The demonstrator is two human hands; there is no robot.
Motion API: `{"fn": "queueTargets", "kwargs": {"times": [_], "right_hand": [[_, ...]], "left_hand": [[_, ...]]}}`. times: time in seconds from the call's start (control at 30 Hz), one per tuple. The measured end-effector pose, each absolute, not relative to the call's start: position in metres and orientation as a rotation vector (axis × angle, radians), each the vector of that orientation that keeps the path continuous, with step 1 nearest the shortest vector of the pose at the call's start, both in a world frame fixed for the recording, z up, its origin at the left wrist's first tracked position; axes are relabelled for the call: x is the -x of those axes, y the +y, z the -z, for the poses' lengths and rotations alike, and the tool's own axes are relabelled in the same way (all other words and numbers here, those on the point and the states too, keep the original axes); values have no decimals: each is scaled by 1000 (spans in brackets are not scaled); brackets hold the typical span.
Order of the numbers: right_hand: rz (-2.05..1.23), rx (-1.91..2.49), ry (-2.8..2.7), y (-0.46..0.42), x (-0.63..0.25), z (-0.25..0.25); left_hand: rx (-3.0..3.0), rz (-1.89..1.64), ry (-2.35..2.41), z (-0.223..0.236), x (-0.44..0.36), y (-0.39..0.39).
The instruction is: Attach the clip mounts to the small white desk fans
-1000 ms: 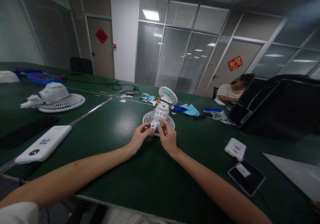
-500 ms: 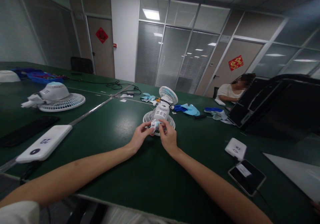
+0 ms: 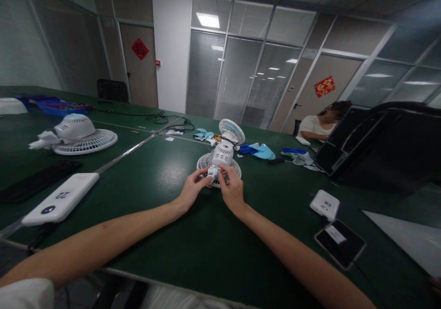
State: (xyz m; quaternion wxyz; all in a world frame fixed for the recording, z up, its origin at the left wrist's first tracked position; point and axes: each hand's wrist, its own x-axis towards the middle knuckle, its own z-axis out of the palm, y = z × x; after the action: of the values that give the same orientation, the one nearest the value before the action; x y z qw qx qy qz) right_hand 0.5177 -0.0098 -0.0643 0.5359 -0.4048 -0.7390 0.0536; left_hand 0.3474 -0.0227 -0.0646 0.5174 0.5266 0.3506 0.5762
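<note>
A small white fan [image 3: 222,154] lies grille-down on the green table in front of me, its motor housing upward. At its near end is a white clip-like part with a bit of light blue [image 3: 213,173]. My left hand [image 3: 193,187] pinches this part from the left, thumb and fingers closed on it. From the right, my right hand [image 3: 232,187] has its thumb and fingertips closed at the light-blue bit; the exact grip is partly hidden by the fingers. Just behind stands another white fan head [image 3: 232,131] with a dark cord near it.
To the left lie a third fan [image 3: 77,134] and a white power bank [image 3: 62,198]. Light-blue fan blades [image 3: 263,151] rest behind my right hand. A phone [image 3: 340,244], a white device [image 3: 325,205] and a large black case [image 3: 382,148] are at right. A person [image 3: 319,124] sits beyond.
Almost nothing differs. Both hands stay on the white clip-like part, with at most a slight shift of the fingers.
</note>
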Motion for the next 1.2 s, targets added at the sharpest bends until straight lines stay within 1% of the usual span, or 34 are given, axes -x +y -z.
{"fn": "queueTargets", "kwargs": {"times": [0.3,0.53,0.8,1.2], "right_hand": [[-172,1007,-1743,-8,-519,67],[-85,923,-1782,-18,-518,59],[-159,1002,-1727,-8,-519,67],[-123,897,-1760,-14,-517,65]], "left_hand": [[-1263,-1380,844,61,-348,-25],[-1279,-1394,842,62,-348,-23],[-1276,-1388,839,66,-347,-20],[-1267,-1391,840,67,-346,-19]]}}
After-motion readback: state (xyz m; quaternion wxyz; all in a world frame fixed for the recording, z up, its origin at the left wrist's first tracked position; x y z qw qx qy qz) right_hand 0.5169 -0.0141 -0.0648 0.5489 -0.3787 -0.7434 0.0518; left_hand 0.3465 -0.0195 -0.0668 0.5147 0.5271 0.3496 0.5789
